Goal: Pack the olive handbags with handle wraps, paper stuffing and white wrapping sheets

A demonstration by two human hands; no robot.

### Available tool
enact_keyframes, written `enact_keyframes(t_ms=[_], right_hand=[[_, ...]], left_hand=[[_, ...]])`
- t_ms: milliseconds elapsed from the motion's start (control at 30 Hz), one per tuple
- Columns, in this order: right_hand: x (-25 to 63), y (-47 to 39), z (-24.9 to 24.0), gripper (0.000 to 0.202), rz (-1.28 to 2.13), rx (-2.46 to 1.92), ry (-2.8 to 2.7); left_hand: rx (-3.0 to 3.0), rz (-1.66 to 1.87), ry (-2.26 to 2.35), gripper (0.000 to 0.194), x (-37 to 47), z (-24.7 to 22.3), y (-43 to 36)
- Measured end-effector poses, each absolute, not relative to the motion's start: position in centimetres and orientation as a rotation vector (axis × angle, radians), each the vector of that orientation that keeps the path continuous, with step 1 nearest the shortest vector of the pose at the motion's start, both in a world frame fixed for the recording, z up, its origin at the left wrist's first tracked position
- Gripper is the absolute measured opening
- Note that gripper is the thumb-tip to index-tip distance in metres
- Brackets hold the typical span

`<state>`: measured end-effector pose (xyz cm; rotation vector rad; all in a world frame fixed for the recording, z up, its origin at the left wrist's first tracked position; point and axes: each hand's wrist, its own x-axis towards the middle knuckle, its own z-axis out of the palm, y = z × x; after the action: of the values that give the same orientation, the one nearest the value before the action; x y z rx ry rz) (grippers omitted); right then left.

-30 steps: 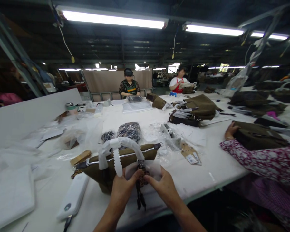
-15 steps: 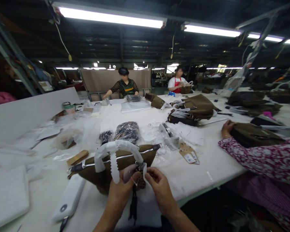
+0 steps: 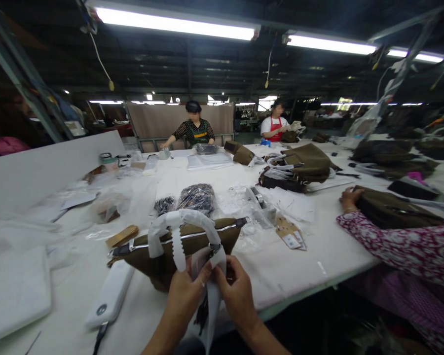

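Note:
An olive handbag [image 3: 140, 261] with a silver zipper stands on the table before me, its handle [image 3: 187, 215] wrapped in white material. My left hand [image 3: 187, 291] is closed at the bag's right side, thumb and fingers pinching a translucent white wrapping strip [image 3: 213, 296]. Close beside it, my right hand [image 3: 237, 291] pinches the same strip, which hangs down between both hands. Behind the strip a dark tassel [image 3: 201, 315] dangles, partly covered. The metal ring at the handle's base [image 3: 213, 248] shows just above my fingers.
A white power bank [image 3: 111, 296] with a cable lies left of the bag. Beyond are a plastic-wrapped bundle [image 3: 197, 198], cardboard tags [image 3: 289, 231] and more olive bags [image 3: 303, 165]. At right, a co-worker's patterned sleeve [image 3: 392, 246] rests by another bag. Two people work across the table.
The white strip now drapes over the leopard-patterned piece and part of the tassel, which showed before. My right hand has moved closer to my left. The view has shifted slightly.

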<state>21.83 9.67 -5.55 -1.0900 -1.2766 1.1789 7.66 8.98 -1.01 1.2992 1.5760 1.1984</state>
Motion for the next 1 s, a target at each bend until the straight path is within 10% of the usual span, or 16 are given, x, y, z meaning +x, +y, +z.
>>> enact_keyframes(t_ms=[1000], right_hand=[[21.0, 9.9, -6.0, 0.029, 1.017, -1.037, -1.293]], left_hand=[[1.035, 1.389, 1.574, 0.053, 8.2, -2.4, 6.5]])
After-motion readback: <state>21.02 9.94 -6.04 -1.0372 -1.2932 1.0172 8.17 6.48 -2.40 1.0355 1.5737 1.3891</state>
